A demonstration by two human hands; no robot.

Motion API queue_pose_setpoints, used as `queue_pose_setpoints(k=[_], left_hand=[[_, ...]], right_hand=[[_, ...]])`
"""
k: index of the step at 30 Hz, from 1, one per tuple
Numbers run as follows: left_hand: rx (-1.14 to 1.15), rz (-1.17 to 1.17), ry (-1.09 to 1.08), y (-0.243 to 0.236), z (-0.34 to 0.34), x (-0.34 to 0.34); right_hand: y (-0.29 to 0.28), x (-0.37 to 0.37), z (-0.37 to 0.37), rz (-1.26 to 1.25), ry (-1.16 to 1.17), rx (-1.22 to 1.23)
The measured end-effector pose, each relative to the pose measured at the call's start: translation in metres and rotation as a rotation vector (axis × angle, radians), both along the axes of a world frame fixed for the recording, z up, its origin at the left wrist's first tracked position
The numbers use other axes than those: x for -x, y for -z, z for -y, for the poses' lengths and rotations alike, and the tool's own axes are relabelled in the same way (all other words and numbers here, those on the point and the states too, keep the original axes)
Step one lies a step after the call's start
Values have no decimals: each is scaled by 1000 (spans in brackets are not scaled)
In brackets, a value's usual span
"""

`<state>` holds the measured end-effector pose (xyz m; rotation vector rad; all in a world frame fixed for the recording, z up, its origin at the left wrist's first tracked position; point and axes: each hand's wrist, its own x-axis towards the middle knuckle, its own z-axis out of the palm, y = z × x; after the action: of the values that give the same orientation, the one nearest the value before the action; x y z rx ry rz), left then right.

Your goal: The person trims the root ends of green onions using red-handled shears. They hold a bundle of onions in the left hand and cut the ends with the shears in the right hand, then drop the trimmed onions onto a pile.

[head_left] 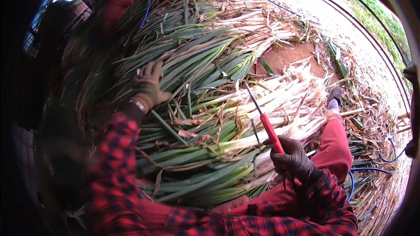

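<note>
In front of me lies a thick pile of long green onions (205, 166), their green leaves toward the left and pale stems and roots toward the right. My left hand (151, 85), in a work glove, rests on the leaf ends with its fingers spread, holding nothing that I can see. My right hand (293, 157), in a dark glove, is closed around the red handle of a knife (267, 126). Its narrow blade points up and away, over the pale stems. A thin dark strip hangs beside this hand; I cannot tell whether it is leaf or cord.
More onions (218, 30) lie heaped farther back. Bare brown soil (284, 57) shows between the heaps. Dry leaf scraps (376, 105) cover the ground at right. Blue cord (372, 169) runs by my leg (334, 144). The left side is deep in shadow.
</note>
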<state>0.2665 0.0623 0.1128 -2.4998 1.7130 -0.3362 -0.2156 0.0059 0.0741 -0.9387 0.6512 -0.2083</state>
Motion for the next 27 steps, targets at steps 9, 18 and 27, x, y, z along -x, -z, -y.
queue_pose_setpoints(k=[9,18,27], left_hand=[[-350,-134,-652,106,156,-15],[-445,-27,-203,113,101,32],[-567,-45,-276,111,-133,-21]], right_hand=[[24,0,24,-105,55,-153],[36,-7,23,-102,69,-88],[24,-7,9,-59,4,-63]])
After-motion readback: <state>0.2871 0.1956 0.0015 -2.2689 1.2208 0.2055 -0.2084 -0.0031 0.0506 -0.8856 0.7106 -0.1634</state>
